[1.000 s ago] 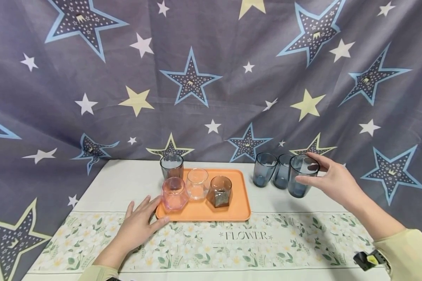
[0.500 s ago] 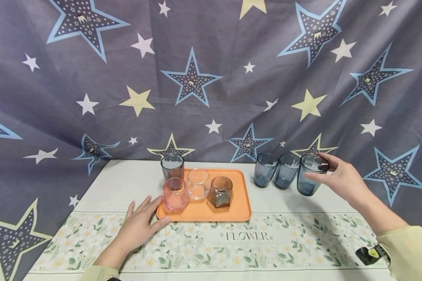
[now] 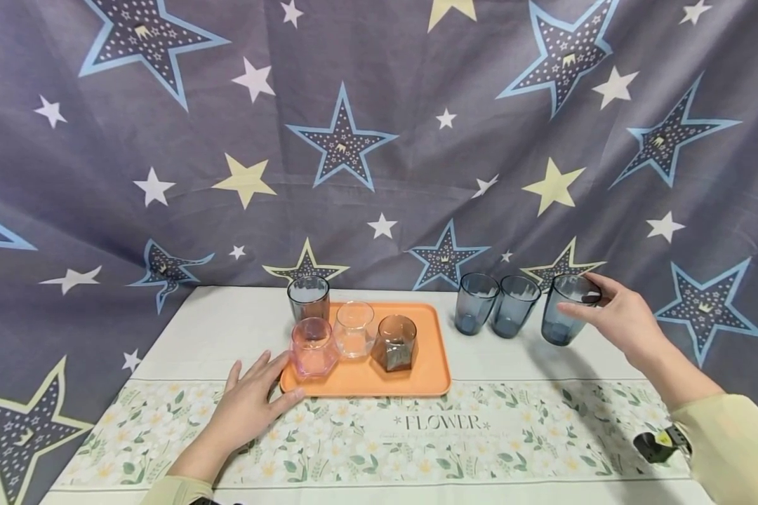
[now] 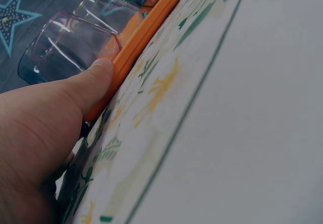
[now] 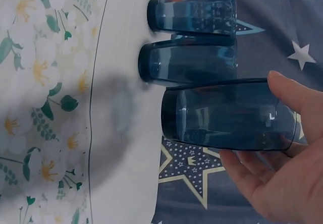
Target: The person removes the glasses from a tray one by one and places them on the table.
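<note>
My right hand (image 3: 625, 319) grips a blue drinking glass (image 3: 561, 324) near its rim, thumb on the near side. In the right wrist view the glass (image 5: 227, 115) is upright to the table, its base raised above the cloth. Two matching blue glasses (image 3: 474, 308) (image 3: 514, 312) stand just left of it. My left hand (image 3: 246, 400) rests at the left end of an orange tray (image 3: 426, 382), fingers spread and thumb by the front corner. In the left wrist view the thumb (image 4: 98, 80) touches the tray's rim, close to a pink glass (image 3: 314, 354).
On the tray stand a clear glass (image 3: 354, 337) and a brown glass (image 3: 398, 347) too. Another blue-grey glass (image 3: 309, 301) is at its back left corner. A flowered cloth (image 3: 354, 449) covers the table, and a star-patterned curtain (image 3: 417, 196) hangs behind.
My right hand has carried the blue glass to the right, widening the gap from the two standing blue glasses. The left hand and the tray have stayed in place.
</note>
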`<state>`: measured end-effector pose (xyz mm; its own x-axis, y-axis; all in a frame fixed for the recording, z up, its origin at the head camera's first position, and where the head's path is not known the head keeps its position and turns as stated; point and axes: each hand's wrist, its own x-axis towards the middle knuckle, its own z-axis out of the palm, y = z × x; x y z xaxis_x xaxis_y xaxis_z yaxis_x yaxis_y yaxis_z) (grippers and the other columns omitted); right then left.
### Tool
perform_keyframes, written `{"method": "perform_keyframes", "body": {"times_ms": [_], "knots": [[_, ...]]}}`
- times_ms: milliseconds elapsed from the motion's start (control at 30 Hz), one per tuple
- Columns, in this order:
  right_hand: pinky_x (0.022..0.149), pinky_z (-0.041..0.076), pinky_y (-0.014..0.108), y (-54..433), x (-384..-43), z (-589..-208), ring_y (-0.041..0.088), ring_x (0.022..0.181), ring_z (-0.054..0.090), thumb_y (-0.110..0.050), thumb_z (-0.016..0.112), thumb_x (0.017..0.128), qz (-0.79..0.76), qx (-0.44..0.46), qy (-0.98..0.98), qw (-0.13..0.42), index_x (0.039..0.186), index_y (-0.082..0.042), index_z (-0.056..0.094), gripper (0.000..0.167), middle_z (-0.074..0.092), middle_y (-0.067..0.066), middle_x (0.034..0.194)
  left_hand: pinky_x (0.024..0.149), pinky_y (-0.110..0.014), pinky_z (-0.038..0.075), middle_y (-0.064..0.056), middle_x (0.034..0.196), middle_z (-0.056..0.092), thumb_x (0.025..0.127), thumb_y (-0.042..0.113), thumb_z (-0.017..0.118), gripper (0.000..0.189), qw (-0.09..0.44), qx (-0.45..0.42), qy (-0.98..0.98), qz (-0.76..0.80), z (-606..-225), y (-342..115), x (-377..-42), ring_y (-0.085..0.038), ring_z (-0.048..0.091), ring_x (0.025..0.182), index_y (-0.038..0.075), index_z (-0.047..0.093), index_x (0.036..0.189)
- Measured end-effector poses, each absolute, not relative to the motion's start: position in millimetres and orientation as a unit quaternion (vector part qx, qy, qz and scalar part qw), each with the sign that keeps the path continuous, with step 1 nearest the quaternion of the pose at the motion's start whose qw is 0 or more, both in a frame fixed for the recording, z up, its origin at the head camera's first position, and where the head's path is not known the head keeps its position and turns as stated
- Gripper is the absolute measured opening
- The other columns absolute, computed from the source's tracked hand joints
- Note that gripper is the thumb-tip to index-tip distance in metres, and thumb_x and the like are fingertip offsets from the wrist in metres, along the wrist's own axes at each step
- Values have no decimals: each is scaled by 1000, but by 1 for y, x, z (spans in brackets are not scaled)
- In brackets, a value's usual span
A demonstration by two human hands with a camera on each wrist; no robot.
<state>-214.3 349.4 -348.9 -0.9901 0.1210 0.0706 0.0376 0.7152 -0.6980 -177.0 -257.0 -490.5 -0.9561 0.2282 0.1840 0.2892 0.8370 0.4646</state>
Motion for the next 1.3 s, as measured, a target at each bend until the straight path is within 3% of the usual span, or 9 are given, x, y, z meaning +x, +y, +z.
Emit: {"method": "perform_keyframes", "body": {"times_ms": [267, 1067, 1300], "knots": [[108, 47, 73, 357, -220, -355, 59, 146, 44, -54, 82, 100, 392, -61, -916, 64, 176, -3, 18, 112, 41, 39, 162, 125, -80, 3, -24, 160, 56, 104, 58, 72, 84, 60, -135, -958, -247, -491, -256, -178, -51, 37, 158, 1, 52, 163], [115, 43, 71, 355, -246, -377, 58, 154, 34, -45, 83, 101, 407, -76, -908, 65, 176, -2, 19, 108, 39, 35, 168, 126, -79, 2, -21, 163, 55, 105, 60, 71, 85, 56, -128, -958, -251, -493, -256, -179, -49, 36, 159, 3, 51, 165], [113, 46, 69, 355, -248, -385, 54, 145, 47, -42, 83, 101, 418, -80, -902, 65, 176, -1, 18, 107, 41, 33, 166, 126, -79, 1, -22, 163, 54, 105, 59, 71, 85, 53, -129, -957, -253, -492, -256, -179, -50, 35, 159, 3, 50, 165]]}}
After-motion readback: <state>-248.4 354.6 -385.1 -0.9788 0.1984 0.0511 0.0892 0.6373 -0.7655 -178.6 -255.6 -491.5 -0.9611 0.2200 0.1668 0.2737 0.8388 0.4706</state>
